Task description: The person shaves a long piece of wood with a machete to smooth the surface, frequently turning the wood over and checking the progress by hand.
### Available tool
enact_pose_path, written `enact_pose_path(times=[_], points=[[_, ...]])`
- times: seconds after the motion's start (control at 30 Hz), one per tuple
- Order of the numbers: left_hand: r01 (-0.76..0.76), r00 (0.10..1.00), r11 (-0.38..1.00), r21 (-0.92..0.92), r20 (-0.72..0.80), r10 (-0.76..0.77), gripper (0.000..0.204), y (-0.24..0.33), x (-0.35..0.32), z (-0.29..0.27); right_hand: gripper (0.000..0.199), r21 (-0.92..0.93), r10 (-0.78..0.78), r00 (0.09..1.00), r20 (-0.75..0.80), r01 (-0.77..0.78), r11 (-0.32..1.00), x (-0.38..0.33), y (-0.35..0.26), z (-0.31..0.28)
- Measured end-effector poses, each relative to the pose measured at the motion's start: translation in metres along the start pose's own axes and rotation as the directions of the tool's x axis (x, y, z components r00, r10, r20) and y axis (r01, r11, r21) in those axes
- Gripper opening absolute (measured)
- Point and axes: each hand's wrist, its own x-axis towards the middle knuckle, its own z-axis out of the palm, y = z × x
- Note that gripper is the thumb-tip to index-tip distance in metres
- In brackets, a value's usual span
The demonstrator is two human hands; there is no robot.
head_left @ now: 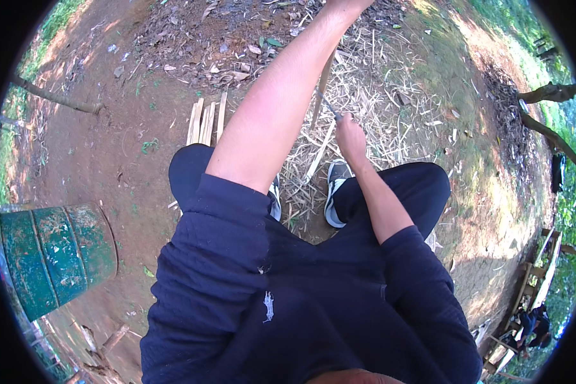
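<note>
My left arm reaches far forward, and my left hand (pixel 351 4) is cut off by the upper edge, so its fingers hardly show. A long, thin wooden strip (pixel 324 80) runs down from that hand, partly behind my forearm, toward the ground between my feet. My right hand (pixel 351 136) is closed around the handle of a knife (pixel 329 105). Its narrow dark blade points up and left and lies against or just over the strip; contact is hard to make out. Pale shavings (pixel 377 96) cover the ground around both.
Several split wood pieces (pixel 205 123) lie beyond my left knee. A dented green metal drum (pixel 57 256) stands at left. Branches (pixel 547 93) jut in at right, a pole (pixel 57 96) at left. Farther back at lower right is a person in dark clothes (pixel 534 326) by wooden rails.
</note>
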Motion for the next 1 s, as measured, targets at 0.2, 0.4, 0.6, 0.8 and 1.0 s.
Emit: enact_pose_path(times=[0.2,0.4,0.6,0.8,1.0], points=[[-0.091,0.992,0.996,0.026,-0.081,0.092,0.027,0.001,0.0,0.014,0.019,-0.08,0.018,0.995,0.095,-0.011,0.997,0.003,0.023,0.052],[-0.115,0.99,0.993,0.01,-0.082,0.116,0.027,-0.017,0.005,0.012,0.02,-0.063,-0.005,0.994,0.105,0.012,0.998,0.0,0.072,0.088],[-0.129,0.977,0.981,0.147,-0.151,0.151,0.029,-0.027,0.014,-0.012,0.02,0.071,0.103,0.989,0.103,-0.111,0.991,-0.021,0.053,0.125],[-0.109,0.967,0.99,0.095,-0.222,0.128,0.033,-0.025,0.026,-0.018,0.021,-0.054,0.051,0.969,0.242,-0.039,0.998,-0.018,0.121,0.169],[-0.095,0.942,0.99,0.1,-0.311,0.122,0.036,-0.036,0.035,-0.024,0.023,-0.1,0.158,0.95,0.269,-0.136,0.986,-0.028,0.134,0.156]])
